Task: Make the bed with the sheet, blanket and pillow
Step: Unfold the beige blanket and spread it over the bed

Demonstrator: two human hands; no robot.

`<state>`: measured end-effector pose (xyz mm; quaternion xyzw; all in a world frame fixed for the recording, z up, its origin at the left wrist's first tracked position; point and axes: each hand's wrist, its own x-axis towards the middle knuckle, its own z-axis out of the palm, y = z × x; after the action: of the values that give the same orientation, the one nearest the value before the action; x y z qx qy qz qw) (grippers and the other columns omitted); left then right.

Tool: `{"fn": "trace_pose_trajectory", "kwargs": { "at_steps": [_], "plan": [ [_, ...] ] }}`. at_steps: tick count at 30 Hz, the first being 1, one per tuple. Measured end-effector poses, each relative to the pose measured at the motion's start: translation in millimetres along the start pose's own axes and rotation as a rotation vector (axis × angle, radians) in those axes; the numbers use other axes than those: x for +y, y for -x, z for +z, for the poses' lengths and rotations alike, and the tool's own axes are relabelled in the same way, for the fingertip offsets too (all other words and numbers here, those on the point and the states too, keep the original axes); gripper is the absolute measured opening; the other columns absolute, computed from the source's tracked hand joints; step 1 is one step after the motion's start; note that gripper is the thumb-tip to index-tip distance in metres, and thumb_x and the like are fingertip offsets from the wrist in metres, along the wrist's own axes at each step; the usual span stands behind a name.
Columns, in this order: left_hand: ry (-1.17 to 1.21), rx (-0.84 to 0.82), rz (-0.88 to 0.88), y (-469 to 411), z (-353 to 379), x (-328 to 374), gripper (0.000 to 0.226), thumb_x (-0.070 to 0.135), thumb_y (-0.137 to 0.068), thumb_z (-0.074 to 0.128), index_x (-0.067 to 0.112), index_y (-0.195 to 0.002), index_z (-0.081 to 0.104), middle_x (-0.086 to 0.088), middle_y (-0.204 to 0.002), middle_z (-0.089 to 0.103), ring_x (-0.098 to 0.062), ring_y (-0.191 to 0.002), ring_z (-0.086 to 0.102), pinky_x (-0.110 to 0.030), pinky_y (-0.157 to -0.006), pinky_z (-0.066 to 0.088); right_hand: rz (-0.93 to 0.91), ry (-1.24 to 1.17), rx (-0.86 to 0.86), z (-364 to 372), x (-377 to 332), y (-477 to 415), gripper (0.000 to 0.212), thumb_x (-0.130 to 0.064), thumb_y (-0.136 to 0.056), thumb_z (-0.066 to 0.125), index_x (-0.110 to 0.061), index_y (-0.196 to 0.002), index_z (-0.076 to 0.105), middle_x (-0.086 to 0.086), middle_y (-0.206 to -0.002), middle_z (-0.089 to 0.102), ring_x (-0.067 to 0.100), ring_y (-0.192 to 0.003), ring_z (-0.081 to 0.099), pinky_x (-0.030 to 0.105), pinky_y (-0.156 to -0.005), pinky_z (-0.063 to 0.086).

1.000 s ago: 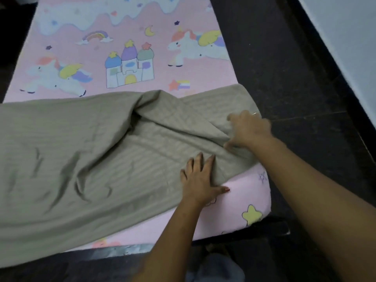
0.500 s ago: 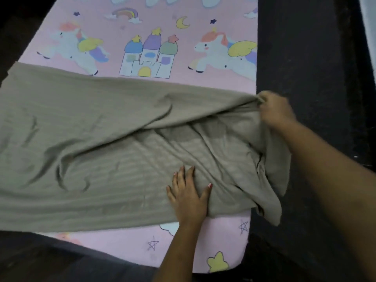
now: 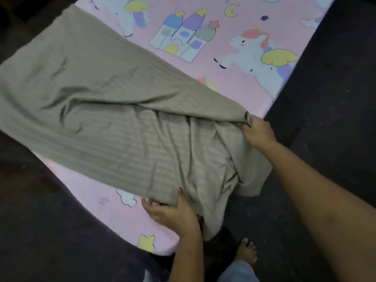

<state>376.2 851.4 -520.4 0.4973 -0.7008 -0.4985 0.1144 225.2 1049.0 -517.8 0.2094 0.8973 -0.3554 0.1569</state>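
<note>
1. The blanket (image 3: 105, 110) ran off the left edge and covered the middle of the pink sheet (image 3: 240, 82).
2. The sheet's far end was cut off at the top.
3. The left hand (image 3: 173, 212) had its fingertips tucked under the blanket's edge, perhaps gripping it.
4. The right arm left the frame at the right.

head view | olive striped blanket (image 3: 105, 110) lies diagonally across pink unicorn-print sheet (image 3: 240, 82) on bed | right hand (image 3: 256, 132) pinches blanket's far corner, lifted, fold rising to it | left hand (image 3: 173, 213) grips near edge, thumb on top | blanket end drapes off bed side | bare foot (image 3: 246, 252) on dark floor (image 3: 329, 98)
</note>
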Motion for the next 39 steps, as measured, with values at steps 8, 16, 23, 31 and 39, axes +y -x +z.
{"fn": "trace_pose_trajectory", "kwargs": {
  "at_steps": [8,16,23,31,39],
  "plan": [
    [0.428,-0.17,-0.376,31,8,7,0.037,0.014,-0.089,0.064,0.01,-0.124,0.053,-0.007,-0.122,0.062,-0.022,-0.107,0.061,-0.038,-0.096,0.049,-0.024,-0.253,-0.244,-8,-1,13,0.048,-0.039,-0.091,0.059,-0.012,-0.131,0.053,0.01,-0.131,0.056,0.03,-0.117,0.052,0.039,-0.099,0.044],
    [0.65,-0.21,-0.505,45,-38,-10,0.029,0.022,-0.091,0.059,0.023,-0.12,0.057,-0.003,-0.111,0.068,-0.022,-0.099,0.064,-0.04,-0.081,0.054,-0.04,-0.238,-0.412,-14,3,23,0.051,-0.038,-0.09,0.061,-0.01,-0.132,0.052,0.009,-0.123,0.057,0.021,-0.098,0.052,0.029,-0.082,0.04],
    [0.67,-0.11,-0.468,65,-115,-39,0.037,0.013,-0.092,0.056,0.016,-0.128,0.051,-0.002,-0.102,0.066,-0.019,-0.085,0.062,-0.032,-0.056,0.057,-0.08,-0.138,-0.329,-52,27,36,0.053,-0.038,-0.089,0.063,-0.011,-0.133,0.052,0.006,-0.125,0.055,0.029,-0.111,0.053,0.036,-0.091,0.044],
    [0.603,0.02,-0.438,68,-162,-64,0.033,0.01,-0.09,0.059,0.013,-0.122,0.052,-0.007,-0.103,0.064,-0.026,-0.091,0.06,-0.043,-0.084,0.05,-0.084,0.08,-0.142,-81,49,39,0.04,-0.028,-0.094,0.054,-0.005,-0.126,0.057,0.024,-0.123,0.056,0.043,-0.111,0.051,0.047,-0.09,0.043],
    [0.393,-0.057,-0.543,95,-131,-111,0.027,0.019,-0.09,0.062,0.009,-0.114,0.058,-0.008,-0.105,0.066,-0.028,-0.096,0.061,-0.04,-0.085,0.049,-0.044,0.04,-0.258,-52,68,33,0.032,-0.018,-0.087,0.066,-0.002,-0.114,0.06,0.019,-0.113,0.061,0.032,-0.097,0.055,0.04,-0.081,0.046]
  ]
}}
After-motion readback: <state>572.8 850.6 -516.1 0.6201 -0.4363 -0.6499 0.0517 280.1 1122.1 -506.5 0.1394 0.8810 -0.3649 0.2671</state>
